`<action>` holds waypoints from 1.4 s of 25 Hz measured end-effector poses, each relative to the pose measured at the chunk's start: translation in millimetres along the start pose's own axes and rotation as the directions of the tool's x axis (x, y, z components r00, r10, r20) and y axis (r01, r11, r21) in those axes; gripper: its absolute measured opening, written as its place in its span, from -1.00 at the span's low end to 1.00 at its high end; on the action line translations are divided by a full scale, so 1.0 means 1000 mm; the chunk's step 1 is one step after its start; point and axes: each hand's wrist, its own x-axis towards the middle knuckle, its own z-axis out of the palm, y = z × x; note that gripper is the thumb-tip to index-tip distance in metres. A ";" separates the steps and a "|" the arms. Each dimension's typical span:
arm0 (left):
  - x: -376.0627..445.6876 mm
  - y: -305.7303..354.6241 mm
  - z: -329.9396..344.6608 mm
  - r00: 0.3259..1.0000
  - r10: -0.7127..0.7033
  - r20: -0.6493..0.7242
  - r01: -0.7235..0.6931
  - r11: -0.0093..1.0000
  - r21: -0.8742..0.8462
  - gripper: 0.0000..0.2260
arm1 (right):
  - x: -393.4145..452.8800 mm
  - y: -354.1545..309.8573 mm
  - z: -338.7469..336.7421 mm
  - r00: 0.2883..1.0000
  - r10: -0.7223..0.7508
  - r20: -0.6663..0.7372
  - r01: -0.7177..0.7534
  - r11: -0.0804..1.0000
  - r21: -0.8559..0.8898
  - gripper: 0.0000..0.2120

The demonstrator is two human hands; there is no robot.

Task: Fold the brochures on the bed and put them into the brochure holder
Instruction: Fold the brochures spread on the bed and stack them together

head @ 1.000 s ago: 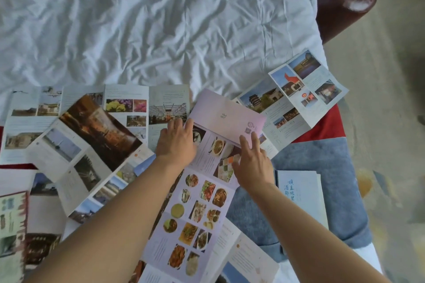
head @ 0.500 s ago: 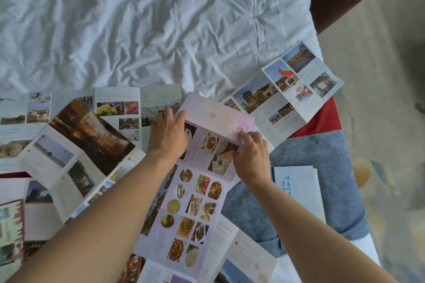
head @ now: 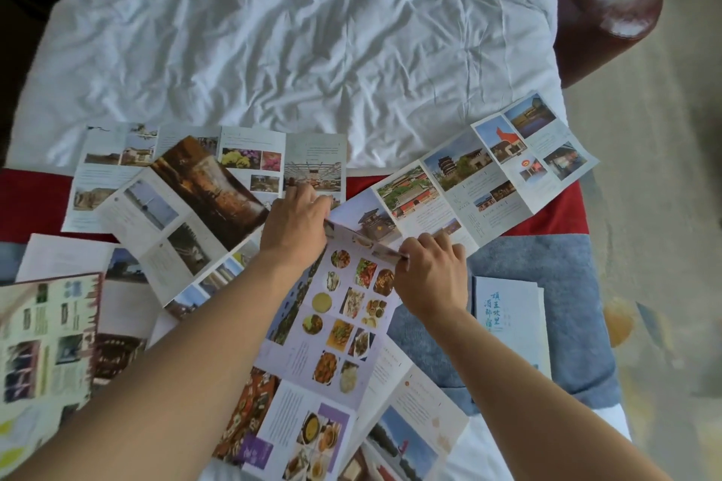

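While both hands work the far end of the food brochure (head: 344,320), the job is to bring its top panel down square. The left hand (head: 295,232) curls its fingers over the far left corner of that panel, and the right hand (head: 431,277) pinches the folded edge at the right; both grips are closed on the paper. To do this well, I would match the corners to the printed panel lines first, then press along the crease from the middle outward, since the soft bed (head: 293,43) gives little backing and the sheet could buckle. Other brochures lie unfolded around it, among them the temple brochure (head: 488,176), which the food brochure overlaps. One folded brochure (head: 508,316) lies on the blue cloth (head: 566,273) to the right. No brochure holder shows in view. Fingertips of both hands are hidden under the paper, and the near brochures run off the lower edge, blurred.
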 end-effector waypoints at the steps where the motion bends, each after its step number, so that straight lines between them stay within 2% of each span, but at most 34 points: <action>1: -0.009 -0.003 0.000 1.000 0.018 0.023 -0.018 1.000 0.001 -0.85 | -0.005 -0.005 0.001 0.999 -0.039 0.024 0.039 0.999 -0.012 -0.93; 3: -0.027 -0.008 0.005 0.996 0.016 0.089 -0.016 1.000 0.003 -0.81 | -0.017 -0.013 0.007 0.988 -0.095 0.119 0.098 0.995 -0.022 -0.92; 6: -0.057 -0.018 0.021 0.984 -0.024 0.176 0.024 1.000 0.001 -0.75 | -0.036 -0.026 0.022 0.952 -0.131 0.275 0.141 0.990 -0.018 -0.80; 8: -0.072 -0.025 0.036 0.966 -0.028 0.256 0.034 0.999 -0.022 -0.70 | -0.045 -0.030 0.035 0.930 -0.140 0.341 0.150 0.989 -0.003 -0.71; 11: -0.086 -0.035 0.055 0.935 -0.097 0.342 0.125 0.990 -0.062 -0.56 | -0.050 -0.033 0.052 0.899 -0.145 0.413 0.161 0.987 -0.005 -0.58; 14: -0.088 -0.040 0.069 0.941 -0.188 0.280 0.215 0.974 -0.065 -0.58 | -0.048 -0.035 0.067 0.892 -0.133 0.432 0.164 0.986 -0.034 -0.53; 16: -0.081 -0.042 0.075 0.946 -0.229 0.229 0.253 0.964 -0.079 -0.57 | -0.040 -0.038 0.073 0.923 -0.119 0.366 0.140 0.990 -0.032 -0.48; 18: -0.074 -0.043 0.077 0.941 -0.265 0.210 0.291 0.951 -0.106 -0.54 | -0.029 -0.040 0.076 0.948 -0.107 0.299 0.118 0.993 -0.022 -0.36; 21: -0.066 -0.043 0.080 0.926 -0.323 0.196 0.357 0.918 -0.172 -0.52 | -0.013 -0.044 0.084 0.929 -0.109 0.353 0.122 0.992 -0.017 -0.13; 24: -0.060 -0.042 0.082 0.891 -0.415 0.184 0.452 0.847 -0.279 -0.65 | -0.009 -0.051 0.092 0.901 -0.102 0.421 0.125 0.992 -0.028 -0.02; 26: -0.057 -0.039 0.082 0.861 -0.455 0.226 0.508 0.787 -0.351 -0.75 | -0.013 -0.055 0.094 0.898 -0.126 0.421 0.155 0.987 -0.035 0.04; 30: -0.051 -0.033 0.071 0.782 -0.497 0.376 0.620 0.562 -0.547 -0.74 | -0.025 -0.057 0.089 0.890 -0.201 0.409 0.221 0.975 -0.001 0.12; 33: -0.048 -0.026 0.060 0.795 -0.458 0.399 0.600 0.494 -0.629 -0.76 | -0.029 -0.058 0.079 0.898 -0.203 0.391 0.195 0.979 0.061 0.15; 35: -0.047 -0.021 0.052 0.812 -0.451 0.370 0.566 0.455 -0.687 -0.75 | -0.031 -0.058 0.072 0.919 -0.211 0.332 0.195 0.977 0.081 0.08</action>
